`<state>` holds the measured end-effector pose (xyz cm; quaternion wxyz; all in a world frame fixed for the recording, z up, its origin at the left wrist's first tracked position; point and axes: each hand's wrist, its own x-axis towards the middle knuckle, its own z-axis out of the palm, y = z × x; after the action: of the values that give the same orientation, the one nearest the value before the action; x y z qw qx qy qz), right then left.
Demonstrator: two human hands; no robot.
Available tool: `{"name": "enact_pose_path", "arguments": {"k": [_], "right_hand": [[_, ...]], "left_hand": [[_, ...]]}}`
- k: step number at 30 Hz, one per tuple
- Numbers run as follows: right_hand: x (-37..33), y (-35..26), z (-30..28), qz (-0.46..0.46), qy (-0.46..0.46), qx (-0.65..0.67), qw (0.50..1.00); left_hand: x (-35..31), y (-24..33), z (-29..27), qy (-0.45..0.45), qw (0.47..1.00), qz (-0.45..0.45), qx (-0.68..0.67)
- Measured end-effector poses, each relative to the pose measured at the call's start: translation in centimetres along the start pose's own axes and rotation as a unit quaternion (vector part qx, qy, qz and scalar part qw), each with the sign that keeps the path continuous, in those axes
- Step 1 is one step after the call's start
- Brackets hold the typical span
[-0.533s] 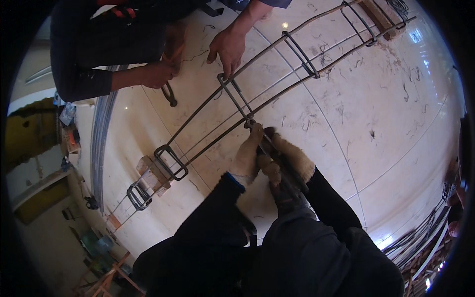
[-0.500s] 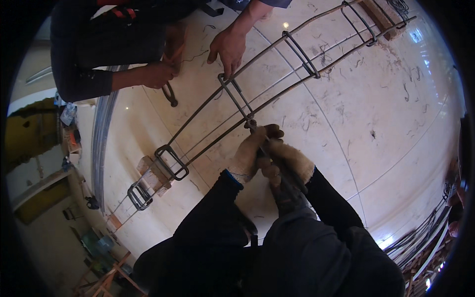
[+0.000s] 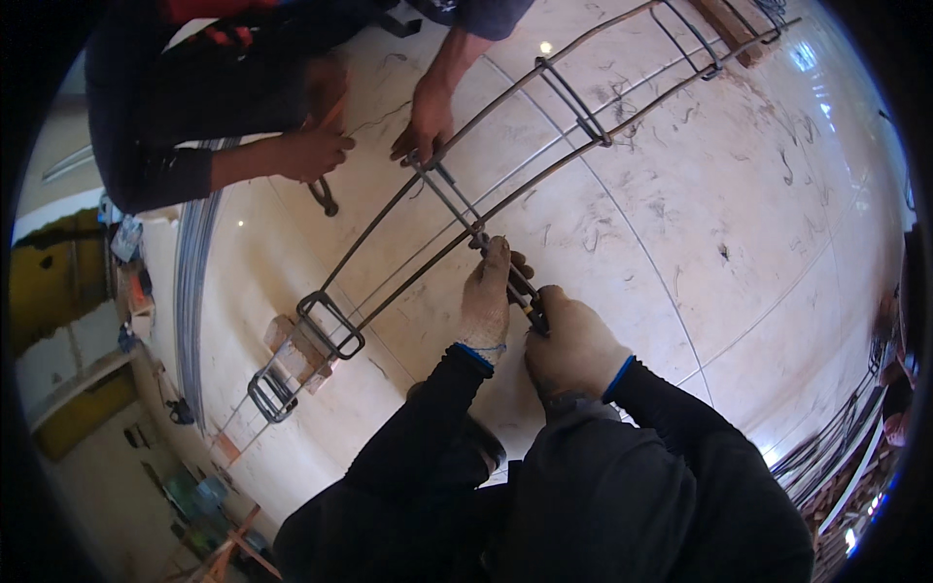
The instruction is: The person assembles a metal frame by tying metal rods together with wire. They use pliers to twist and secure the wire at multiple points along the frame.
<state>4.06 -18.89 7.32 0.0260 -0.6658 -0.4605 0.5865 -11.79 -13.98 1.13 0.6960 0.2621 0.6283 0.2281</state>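
My right hand (image 3: 580, 340), in a pale work glove, is closed around the handle end of a dark pair of pincers (image 3: 525, 303). My left hand (image 3: 486, 309), gloved too, is wrapped round the front part of the same tool. Its tip meets the rebar cage (image 3: 428, 264) where a square stirrup (image 3: 449, 201) crosses the near long bar. My fingers partly hide the tool's jaws and any tie wire there. Opposite me, a co-worker's hand (image 3: 428, 119) touches the far corner of that stirrup.
The co-worker's other hand (image 3: 316, 154) is beside a dark looped tool (image 3: 324, 197). Blocks (image 3: 303, 352) prop the cage's near-left end, and a wooden piece (image 3: 724, 27) its far end. Loose wire bits litter the tiled floor (image 3: 641, 262). Long bars (image 3: 197, 282) lie at left.
My right hand has moved down and right along the tool, apart from my left. The view has shifted slightly. The co-worker's hand stays at the stirrup corner.
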Motion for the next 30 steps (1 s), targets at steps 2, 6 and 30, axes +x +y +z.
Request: {"name": "enact_pose_path", "arguments": {"k": [2,6,30], "right_hand": [[0.2,1.5,-0.3,-0.057,-0.051,0.123,0.989],[2.4,4.9,1.7,-0.084,-0.141,0.373,0.913],[1.3,3.1,-0.9,0.028,-0.171,0.307,0.936]], "left_hand": [[-0.8,-0.4,-0.1,-0.032,0.998,-0.020,-0.053],[-1.2,-0.2,0.7,-0.099,0.992,-0.035,-0.069],[2.1,8.2,-5.1,0.086,0.935,0.172,0.299]]}}
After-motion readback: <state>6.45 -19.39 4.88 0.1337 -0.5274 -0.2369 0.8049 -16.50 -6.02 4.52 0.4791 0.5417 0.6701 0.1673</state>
